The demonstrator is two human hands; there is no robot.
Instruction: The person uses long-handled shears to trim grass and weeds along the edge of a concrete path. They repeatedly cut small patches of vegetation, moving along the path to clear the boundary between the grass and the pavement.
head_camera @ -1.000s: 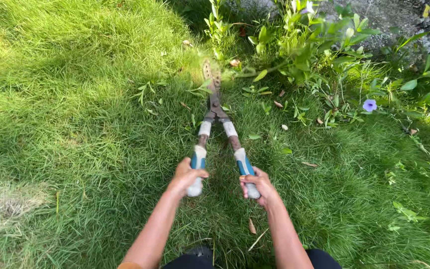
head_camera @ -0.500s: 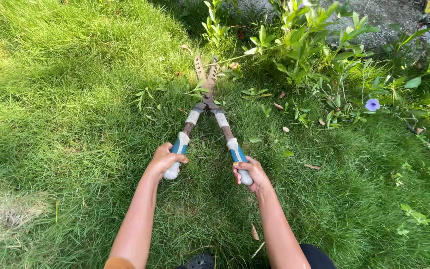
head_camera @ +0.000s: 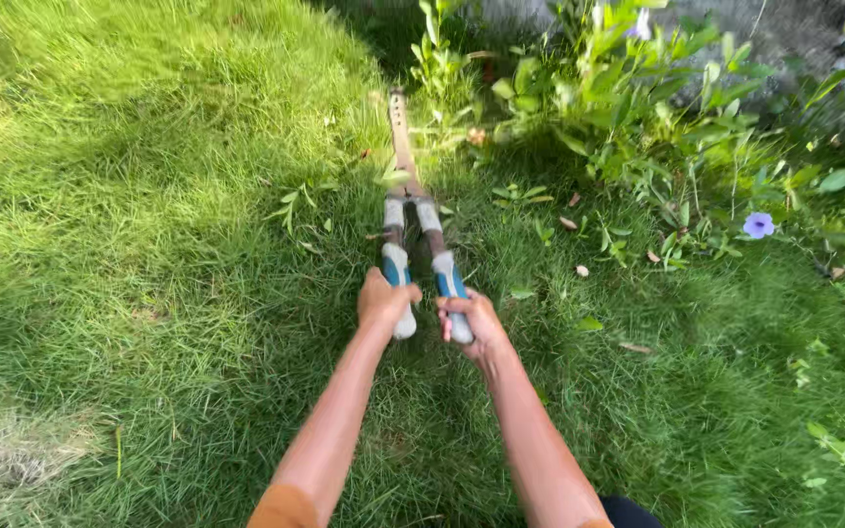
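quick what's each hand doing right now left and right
Left hand: closed around the left blue-and-white handle of the long-handled garden shears.
Right hand: closed around the shears' right blue-and-white handle.

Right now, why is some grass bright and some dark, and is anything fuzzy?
Head view: sunlight brightens the grass at left, while shadow darkens the ground under the plants. The far lawn and the shears look slightly smeared. The left hand, right hand and purple flower look sharper.
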